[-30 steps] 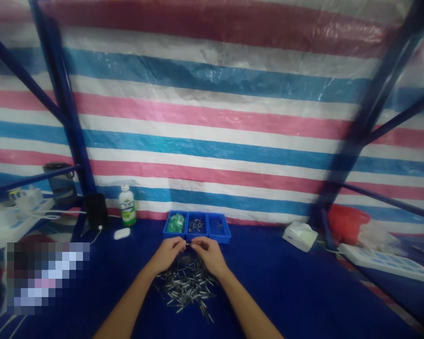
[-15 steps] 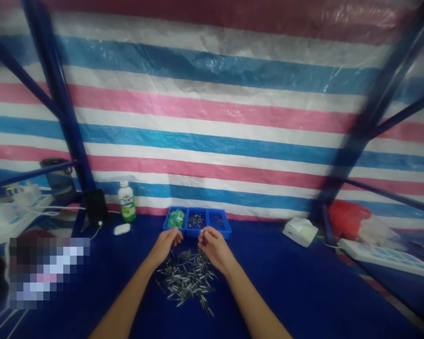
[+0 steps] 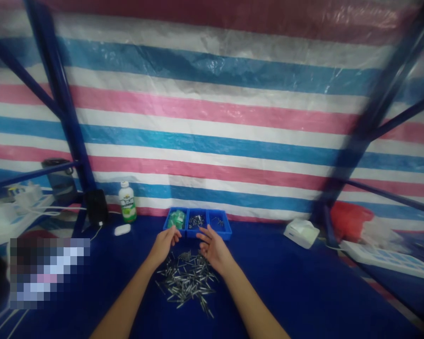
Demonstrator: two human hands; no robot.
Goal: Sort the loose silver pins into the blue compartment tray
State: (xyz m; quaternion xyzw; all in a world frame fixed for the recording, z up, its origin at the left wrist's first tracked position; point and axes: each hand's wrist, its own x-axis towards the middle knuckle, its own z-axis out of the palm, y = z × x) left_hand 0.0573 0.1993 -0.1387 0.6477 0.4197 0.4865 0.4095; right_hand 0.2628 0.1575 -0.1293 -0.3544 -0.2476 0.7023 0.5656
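My left hand (image 3: pixel 167 243) hovers at the front of the blue tray (image 3: pixel 226 235), near its green compartment. Its fingers are curled together, and whatever they may hold is too small to make out. To the right, my right hand (image 3: pixel 214 247) is open with its fingers apart, at the tray's front edge. Below and between both hands lies a loose pile of thin silver metal pins (image 3: pixel 189 282). The tray has three compartments: small green plastic packets (image 3: pixel 176 219) on the left, small dark metal pieces (image 3: pixel 197 221) in the middle, and a few thin pieces (image 3: pixel 219 221) on the right.
A white-and-green bottle (image 3: pixel 127 202), a white case (image 3: pixel 122 230) and a black device (image 3: pixel 96 207) with a cable stand at the left back. A white box (image 3: pixel 301 233) is at the right. Power strips (image 3: pixel 388 259) lie beyond blue frame posts; striped sheeting hangs behind.
My right hand's fingers have spread from a pinch at the tray's front edge. My left hand has shifted slightly left, its fingertips drawn closer together. The pile looks unchanged.
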